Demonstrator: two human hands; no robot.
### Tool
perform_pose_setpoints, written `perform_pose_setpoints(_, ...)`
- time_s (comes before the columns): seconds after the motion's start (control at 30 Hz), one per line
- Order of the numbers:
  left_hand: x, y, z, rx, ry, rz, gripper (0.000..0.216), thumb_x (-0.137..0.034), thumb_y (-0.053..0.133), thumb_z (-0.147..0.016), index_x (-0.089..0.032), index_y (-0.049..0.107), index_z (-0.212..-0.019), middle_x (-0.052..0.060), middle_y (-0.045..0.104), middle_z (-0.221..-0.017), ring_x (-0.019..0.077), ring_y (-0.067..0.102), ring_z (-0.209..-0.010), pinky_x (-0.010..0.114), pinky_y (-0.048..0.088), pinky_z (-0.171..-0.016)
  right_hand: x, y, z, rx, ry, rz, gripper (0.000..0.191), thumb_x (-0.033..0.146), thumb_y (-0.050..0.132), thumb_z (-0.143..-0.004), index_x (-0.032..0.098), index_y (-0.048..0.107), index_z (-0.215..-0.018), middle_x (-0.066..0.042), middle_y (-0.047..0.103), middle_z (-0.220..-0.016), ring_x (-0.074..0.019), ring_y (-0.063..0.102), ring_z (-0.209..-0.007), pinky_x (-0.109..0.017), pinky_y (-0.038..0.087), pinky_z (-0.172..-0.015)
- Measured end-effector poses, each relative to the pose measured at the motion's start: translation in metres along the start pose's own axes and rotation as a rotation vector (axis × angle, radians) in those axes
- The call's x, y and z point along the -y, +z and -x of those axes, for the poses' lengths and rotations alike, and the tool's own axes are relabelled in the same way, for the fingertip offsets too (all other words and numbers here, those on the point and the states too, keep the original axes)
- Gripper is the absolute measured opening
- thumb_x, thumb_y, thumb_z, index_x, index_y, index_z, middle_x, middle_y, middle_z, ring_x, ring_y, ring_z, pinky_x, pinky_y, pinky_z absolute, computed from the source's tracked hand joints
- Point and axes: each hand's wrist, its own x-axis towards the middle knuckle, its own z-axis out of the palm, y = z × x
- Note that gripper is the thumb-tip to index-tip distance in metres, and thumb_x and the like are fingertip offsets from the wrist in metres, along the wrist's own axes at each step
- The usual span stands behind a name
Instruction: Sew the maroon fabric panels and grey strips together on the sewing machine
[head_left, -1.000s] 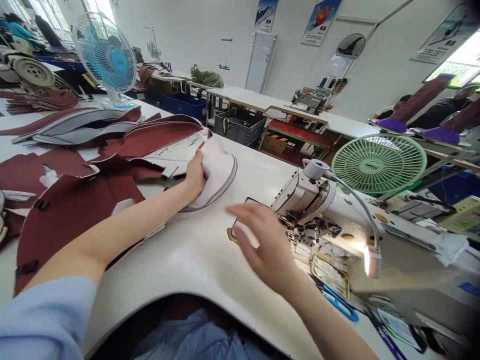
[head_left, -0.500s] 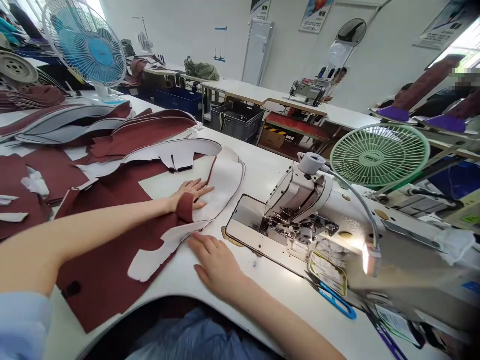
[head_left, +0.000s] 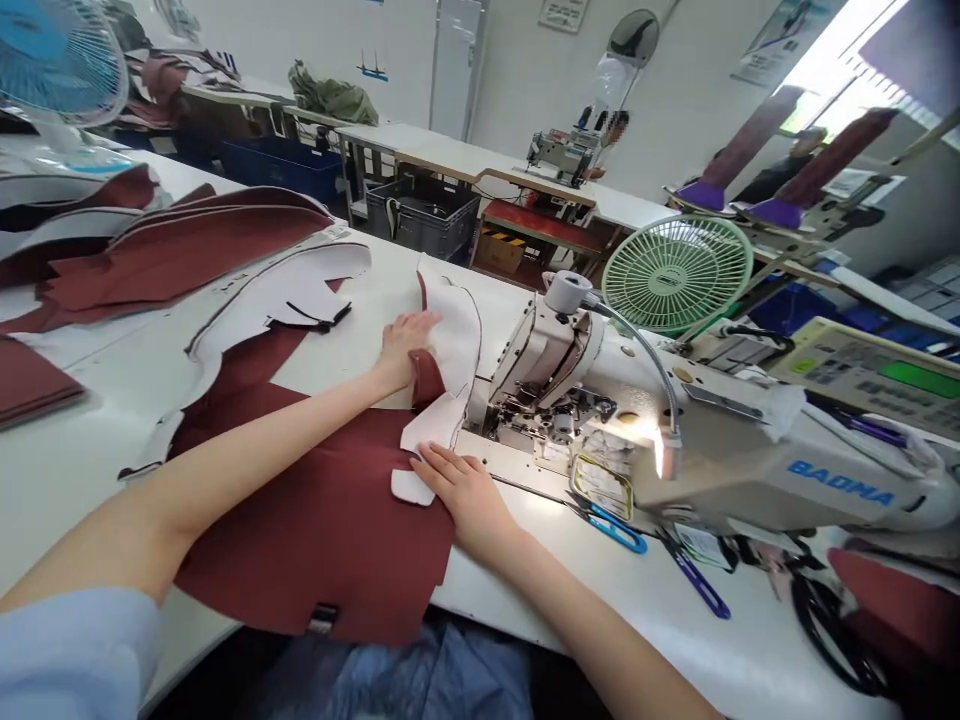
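Maroon fabric (head_left: 322, 540) is draped over the tabletop's (head_left: 67, 470) near edge and touched along its right side by the right hand (head_left: 469, 500), fingers held together; whether anything is pinched cannot be told. White lining (head_left: 456, 335), beside the machine (head_left: 555, 360), is laid under the left hand (head_left: 405, 350), fingers slightly spread. Behind the machine, a green fan (head_left: 675, 275) is positioned; past the tabletop's far edge, a crate (head_left: 431, 225) is placed.

Left hand (head_left: 401, 352): back uppermost, fingers (head_left: 421, 322) extended forward and to the right; the bare left forearm (head_left: 277, 450) slants upward from a bent elbow (head_left: 161, 525). Right hand (head_left: 474, 505): nearer the body, back uppermost, fingers close together, thumb hidden; the right forearm (head_left: 592, 620), also bare, rises from the lower right. Grip indeterminable.
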Motion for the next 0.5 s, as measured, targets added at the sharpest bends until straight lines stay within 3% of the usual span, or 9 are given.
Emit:
perform_pose_setpoints(0.07,-0.013,-0.018,0.015,-0.091,0.211,0.109,0.048,-0.026,0.040,-0.091,-0.022,0.046,-0.138,0.009,0.046,-0.147,0.0272,0.036,-0.137,0.048,0.027,-0.111,-0.004,0.001,0.007,0.013,0.006,-0.033,0.058,0.024,0.049,-0.093,0.021,0.035,-0.149,-0.009,0.034,-0.155,-0.0205,0.030,-0.143,-0.039,0.039,-0.101)
perform_pose_setpoints(0.1,-0.019,-0.025,0.027,-0.055,0.385,0.156,0.043,-0.027,0.040,-0.091,-0.023,0.052,-0.133,0.007,0.052,-0.141,0.0262,0.039,-0.136,0.046,0.026,-0.113,-0.005,0.002,0.009,0.015,0.009,-0.038,0.059,0.021,0.049,-0.091,0.021,0.034,-0.149,-0.009,0.036,-0.154,-0.0205,0.030,-0.142,-0.039,0.038,-0.102)
perform_pose_setpoints(0.17,-0.029,-0.032,0.054,0.155,0.690,0.183,0.031,-0.029,0.045,-0.090,-0.025,0.063,-0.115,0.005,0.065,-0.124,0.0245,0.047,-0.130,0.043,0.027,-0.114,-0.005,0.005,0.010,0.008,0.010,-0.028,0.059,0.015,0.049,-0.089,0.021,0.038,-0.147,-0.011,0.048,-0.146,-0.0221,0.036,-0.138,-0.040,0.036,-0.103)
perform_pose_setpoints(0.2,-0.032,-0.031,0.067,0.254,0.751,0.181,0.025,-0.028,0.048,-0.088,-0.024,0.065,-0.106,0.005,0.069,-0.114,0.0238,0.051,-0.126,0.042,0.028,-0.113,-0.004,0.007,0.010,-0.006,0.010,-0.012,0.057,0.014,0.049,-0.088,0.021,0.041,-0.144,-0.012,0.052,-0.140,-0.0232,0.039,-0.135,-0.040,0.035,-0.103)
perform_pose_setpoints(0.27,-0.034,-0.024,0.087,0.337,0.695,0.200,0.017,-0.024,0.048,-0.087,-0.022,0.064,-0.094,0.004,0.071,-0.105,0.0214,0.055,-0.121,0.038,0.032,-0.112,-0.003,0.008,0.011,-0.065,0.003,0.043,0.051,0.014,0.049,-0.089,0.022,0.047,-0.140,-0.013,0.055,-0.135,-0.0255,0.044,-0.129,-0.040,0.038,-0.100)
perform_pose_setpoints(0.37,-0.031,-0.009,0.099,0.295,0.551,0.267,0.016,-0.016,0.046,-0.084,-0.021,0.060,-0.089,0.004,0.069,-0.109,0.0192,0.056,-0.121,0.036,0.035,-0.111,-0.005,0.010,0.015,-0.180,-0.005,0.133,0.044,0.016,0.047,-0.094,0.024,0.050,-0.137,-0.014,0.056,-0.130,-0.0257,0.052,-0.117,-0.039,0.043,-0.090)
perform_pose_setpoints(0.5,-0.030,0.007,0.090,0.277,0.613,0.238,0.026,-0.015,0.048,-0.080,-0.021,0.061,-0.101,0.004,0.068,-0.110,0.0205,0.053,-0.124,0.040,0.029,-0.115,-0.019,0.013,0.019,-0.254,-0.020,0.176,0.034,0.012,0.042,-0.096,0.017,0.058,-0.125,-0.013,0.065,-0.116,-0.0225,0.060,-0.104,-0.036,0.045,-0.086)
